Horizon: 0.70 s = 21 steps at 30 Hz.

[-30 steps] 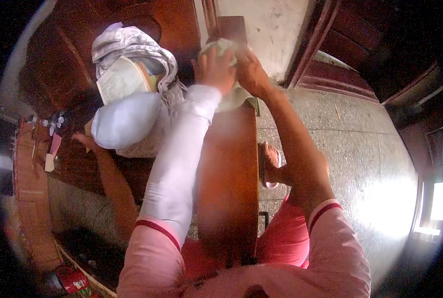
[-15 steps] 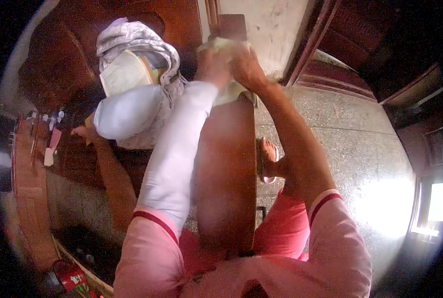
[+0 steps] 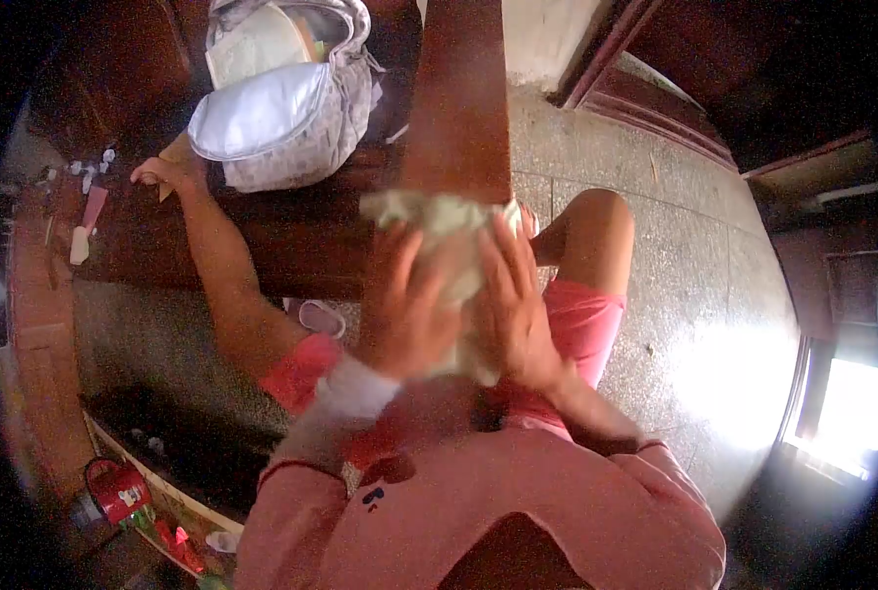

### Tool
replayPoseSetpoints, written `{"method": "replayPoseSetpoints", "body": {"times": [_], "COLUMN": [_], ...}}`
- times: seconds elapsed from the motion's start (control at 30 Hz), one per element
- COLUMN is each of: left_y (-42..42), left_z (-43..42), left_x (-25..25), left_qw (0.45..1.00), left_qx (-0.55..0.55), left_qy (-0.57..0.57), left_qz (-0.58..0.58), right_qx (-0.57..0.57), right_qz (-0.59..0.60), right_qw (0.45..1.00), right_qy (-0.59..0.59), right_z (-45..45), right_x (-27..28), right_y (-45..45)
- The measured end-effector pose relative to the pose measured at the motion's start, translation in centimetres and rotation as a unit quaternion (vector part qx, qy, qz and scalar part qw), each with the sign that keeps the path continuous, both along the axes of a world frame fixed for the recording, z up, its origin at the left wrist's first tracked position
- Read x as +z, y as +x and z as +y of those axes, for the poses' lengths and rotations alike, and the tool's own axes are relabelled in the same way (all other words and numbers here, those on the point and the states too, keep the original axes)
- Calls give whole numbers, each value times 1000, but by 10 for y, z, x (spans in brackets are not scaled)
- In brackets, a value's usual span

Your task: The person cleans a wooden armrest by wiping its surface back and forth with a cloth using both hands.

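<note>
A pale greenish cloth [image 3: 441, 211] lies bunched across a narrow brown wooden board [image 3: 458, 108], close in front of my body. My left hand [image 3: 409, 305], blurred by motion, presses on the cloth's left part with its fingers spread. On the right part rests my right hand [image 3: 513, 305], its fingers stretched forward over the fabric. Both palms face down and the hands are a little apart, with cloth showing between them. A white sleeve [image 3: 355, 388] covers my left wrist; my right forearm is bare.
A patterned grey-white bag [image 3: 311, 147] with papers [image 3: 262, 47] in it stands left of the board. My legs lie on either side, the left foot [image 3: 163, 175] on dark wood. A slipper [image 3: 321, 318] and red container [image 3: 119, 492] are lower left. Speckled floor [image 3: 685, 256] extends right.
Both hands have drawn the cloth from the far end of the board back close to my body. My arms went from stretched to bent, and the view has tilted lower.
</note>
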<state>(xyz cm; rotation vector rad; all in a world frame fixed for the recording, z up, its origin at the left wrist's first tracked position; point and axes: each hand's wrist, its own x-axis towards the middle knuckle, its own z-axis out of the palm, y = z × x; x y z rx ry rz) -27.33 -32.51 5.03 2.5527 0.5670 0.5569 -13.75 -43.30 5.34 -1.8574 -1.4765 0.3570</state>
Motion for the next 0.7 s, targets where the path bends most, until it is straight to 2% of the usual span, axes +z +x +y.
{"method": "replayPoseSetpoints", "body": {"times": [0.03,0.07,0.13,0.2,0.23,0.27,0.33,0.37,0.47,0.6,0.7], "left_y": [-15,-29,-51,-74,-79,-84,-79,-68,-26,-7,15], "left_z": [-15,-28,-51,-65,-69,-73,-81,-76,-43,-10,24], "left_x": [-11,-22,-63,-89,-91,-93,-88,-89,-26,-12,-6], "left_qw": [1000,1000,996,998,999,998,982,985,983,986,974], "left_qx": [9,13,13,25,45,65,130,159,90,83,64], "left_qy": [-26,11,23,43,17,-8,-132,-63,-52,-55,-156], "left_qz": [-1,-13,-83,-41,-19,4,48,32,-150,-137,-150], "right_qx": [21,-1,65,64,63,88,139,130,112,81,100], "right_qz": [-44,-41,-131,-181,-207,-169,-95,-131,-160,-184,-272], "right_qw": [999,999,986,980,975,981,986,983,980,979,957], "right_qy": [14,-21,-77,-56,-45,-30,2,-12,-24,-16,-1], "right_z": [-15,-27,-57,-64,-63,-59,-43,-33,-6,30,71], "right_x": [-17,-7,-39,-38,-37,-33,-14,-1,15,22,9], "right_y": [-9,-33,-48,-50,-50,-48,-36,-34,-27,-13,18]}}
